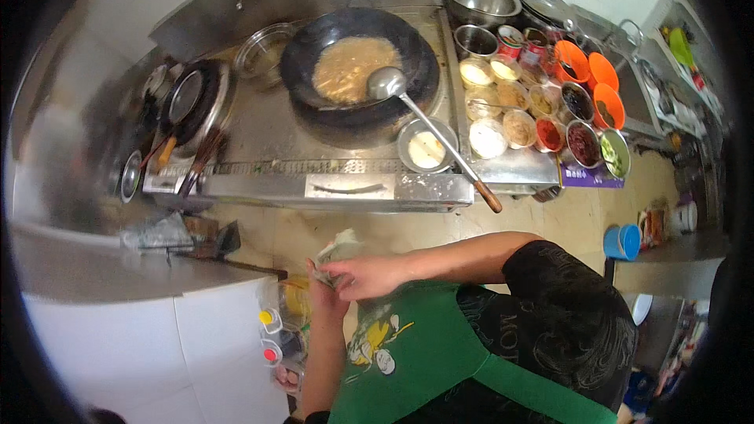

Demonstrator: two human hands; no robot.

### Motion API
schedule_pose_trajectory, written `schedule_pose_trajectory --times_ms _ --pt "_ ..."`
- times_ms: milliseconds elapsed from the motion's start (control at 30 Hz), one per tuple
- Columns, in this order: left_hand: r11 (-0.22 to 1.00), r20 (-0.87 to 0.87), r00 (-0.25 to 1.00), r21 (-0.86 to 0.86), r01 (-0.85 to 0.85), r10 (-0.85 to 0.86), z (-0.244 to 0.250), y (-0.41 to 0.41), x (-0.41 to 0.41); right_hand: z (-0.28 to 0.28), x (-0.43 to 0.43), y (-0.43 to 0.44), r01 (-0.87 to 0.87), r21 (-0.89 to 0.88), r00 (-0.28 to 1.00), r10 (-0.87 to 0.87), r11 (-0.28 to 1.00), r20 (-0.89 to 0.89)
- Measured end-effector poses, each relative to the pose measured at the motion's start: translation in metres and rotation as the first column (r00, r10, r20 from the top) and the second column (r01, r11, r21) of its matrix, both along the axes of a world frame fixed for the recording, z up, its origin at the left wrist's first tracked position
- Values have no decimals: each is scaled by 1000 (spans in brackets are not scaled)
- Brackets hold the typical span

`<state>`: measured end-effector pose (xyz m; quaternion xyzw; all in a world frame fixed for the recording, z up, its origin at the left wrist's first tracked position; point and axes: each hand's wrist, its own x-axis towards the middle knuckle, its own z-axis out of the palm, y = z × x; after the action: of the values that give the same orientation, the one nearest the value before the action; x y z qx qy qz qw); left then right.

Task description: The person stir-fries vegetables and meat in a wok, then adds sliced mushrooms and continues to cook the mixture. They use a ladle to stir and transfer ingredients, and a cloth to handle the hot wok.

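My left hand (pixel 327 299) and my right hand (pixel 368 277) meet in front of my green apron, both on a crumpled pale cloth (pixel 341 250). Past them, on the steel stove, sits a black wok (pixel 306 53) with bubbling brownish liquid (pixel 347 65) in it. A steel ladle (pixel 387 83) rests with its bowl over the wok's near right side; its wooden-ended handle reaches across a small metal bowl (pixel 406 156) holding pale, creamy contents and past the stove's front edge.
Seasoning tubs (pixel 488 138) and orange containers (pixel 609 107) crowd the counter on the right. A strainer (pixel 186 97) lies at the stove's left. Capped bottles (pixel 270 355) stand low beside the white-sided counter (pixel 218 330). A blue bucket (pixel 622 242) is at the right.
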<state>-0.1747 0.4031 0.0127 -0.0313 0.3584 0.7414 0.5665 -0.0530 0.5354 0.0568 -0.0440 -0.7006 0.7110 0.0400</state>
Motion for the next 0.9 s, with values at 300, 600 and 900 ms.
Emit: schedule_pose_trajectory --times_ms 300,600,900 --pt "949 328 896 197 246 -301 -10 133 -110 -47 176 135 172 840 -107 -838 514 535" --pt "803 328 781 -96 588 -532 -12 356 -157 -128 135 73 540 802 -176 -897 256 405" --pt "682 -107 737 -486 547 -668 -136 464 -188 -90 50 -10 499 848 -46 -972 178 231"
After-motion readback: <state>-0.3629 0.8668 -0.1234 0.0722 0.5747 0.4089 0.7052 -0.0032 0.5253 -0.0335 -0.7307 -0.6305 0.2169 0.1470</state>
